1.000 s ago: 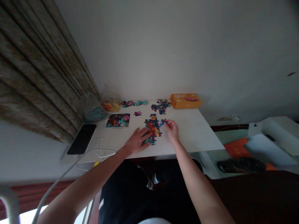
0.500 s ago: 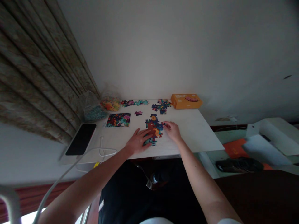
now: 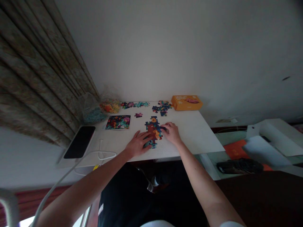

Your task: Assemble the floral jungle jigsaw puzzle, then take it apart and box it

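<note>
Partly beneath the left hand (image 3: 139, 144), its fingers spread, lies a brown-and-blue, part-joined cardboard jigsaw (image 3: 151, 127), while the right hand (image 3: 172, 133) seemingly pinches a small dark-blue piece (image 3: 163, 127) at the jigsaw's right edge, apparently a fitting step calling for alignment and gentle pressure.

Blk trousers (image 3: 123, 198) w/ sm. pale tag (image 3: 101, 209), wht R sleeve (image 3: 230, 224)

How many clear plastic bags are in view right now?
2: the bag with teal contents by the curtain, at the white table's back left, and the bag with orange-yellow contents just right of it. Another could be hidden behind them.
</note>
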A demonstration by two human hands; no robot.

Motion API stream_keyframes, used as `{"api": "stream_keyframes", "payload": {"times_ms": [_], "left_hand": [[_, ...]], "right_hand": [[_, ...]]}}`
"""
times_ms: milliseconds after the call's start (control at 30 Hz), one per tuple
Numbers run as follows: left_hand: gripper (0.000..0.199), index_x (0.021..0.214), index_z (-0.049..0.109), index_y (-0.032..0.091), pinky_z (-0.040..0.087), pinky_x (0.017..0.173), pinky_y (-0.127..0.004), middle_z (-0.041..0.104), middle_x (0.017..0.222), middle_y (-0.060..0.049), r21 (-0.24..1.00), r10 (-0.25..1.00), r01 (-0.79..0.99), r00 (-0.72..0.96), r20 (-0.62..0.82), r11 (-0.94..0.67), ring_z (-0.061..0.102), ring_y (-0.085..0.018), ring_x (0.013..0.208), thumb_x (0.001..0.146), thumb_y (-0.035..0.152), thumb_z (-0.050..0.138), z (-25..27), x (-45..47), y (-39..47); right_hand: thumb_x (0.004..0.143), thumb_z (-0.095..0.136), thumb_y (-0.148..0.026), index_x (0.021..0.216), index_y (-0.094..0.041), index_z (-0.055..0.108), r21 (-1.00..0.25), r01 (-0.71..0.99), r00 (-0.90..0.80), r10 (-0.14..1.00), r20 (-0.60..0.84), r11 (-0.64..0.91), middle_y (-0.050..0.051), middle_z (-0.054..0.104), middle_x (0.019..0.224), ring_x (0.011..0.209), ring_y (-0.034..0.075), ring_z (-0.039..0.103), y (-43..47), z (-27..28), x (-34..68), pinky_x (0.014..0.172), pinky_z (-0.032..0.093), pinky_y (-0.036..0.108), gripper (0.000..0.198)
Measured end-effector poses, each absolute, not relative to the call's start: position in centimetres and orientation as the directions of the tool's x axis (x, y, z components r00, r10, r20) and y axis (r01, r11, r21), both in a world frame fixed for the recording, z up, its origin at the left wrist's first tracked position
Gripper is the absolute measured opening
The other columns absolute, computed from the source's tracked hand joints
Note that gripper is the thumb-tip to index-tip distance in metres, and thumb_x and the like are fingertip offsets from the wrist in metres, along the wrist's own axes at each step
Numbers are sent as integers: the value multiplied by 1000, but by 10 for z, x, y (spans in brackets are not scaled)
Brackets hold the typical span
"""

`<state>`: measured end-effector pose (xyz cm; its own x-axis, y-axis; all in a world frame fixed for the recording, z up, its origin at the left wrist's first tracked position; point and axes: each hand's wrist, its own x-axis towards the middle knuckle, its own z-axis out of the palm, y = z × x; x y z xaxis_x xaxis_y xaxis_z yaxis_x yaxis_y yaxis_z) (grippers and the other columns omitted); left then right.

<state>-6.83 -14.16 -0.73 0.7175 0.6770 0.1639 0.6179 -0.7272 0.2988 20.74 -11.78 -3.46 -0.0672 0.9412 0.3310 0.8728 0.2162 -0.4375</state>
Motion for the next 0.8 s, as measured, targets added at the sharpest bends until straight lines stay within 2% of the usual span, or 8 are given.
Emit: {"api": "stream_keyframes", "payload": {"times_ms": [333,600,800], "left_hand": [[44,141,63,30,25,124,-59,58,151,-10,294,680,625,718,148,-723,50,-29,142,99,39,55,-6,-68,-142],[44,141,63,29,24,124,-60,57,152,-10,302,684,628,717,135,-717,48,-30,143,100,40,55,-6,-68,-142],[41,141,62,33,20,125,-60,62,147,-7,311,688,624,705,170,-717,54,-27,138,101,40,53,-9,-68,-134]], "right_hand": [[99,62,-37,118,-32,77,-373,901,-107,948,301,221,9,68,121,113,28,58,-121,-29,202,92,42,42,25],[99,62,-37,117,-32,78,-383,900,-101,954,283,209,8,68,121,114,28,57,-122,-26,200,93,41,42,25],[98,63,-35,116,-30,78,-374,903,-118,959,258,211,9,68,122,116,27,56,-121,-21,199,92,40,40,24]]}}
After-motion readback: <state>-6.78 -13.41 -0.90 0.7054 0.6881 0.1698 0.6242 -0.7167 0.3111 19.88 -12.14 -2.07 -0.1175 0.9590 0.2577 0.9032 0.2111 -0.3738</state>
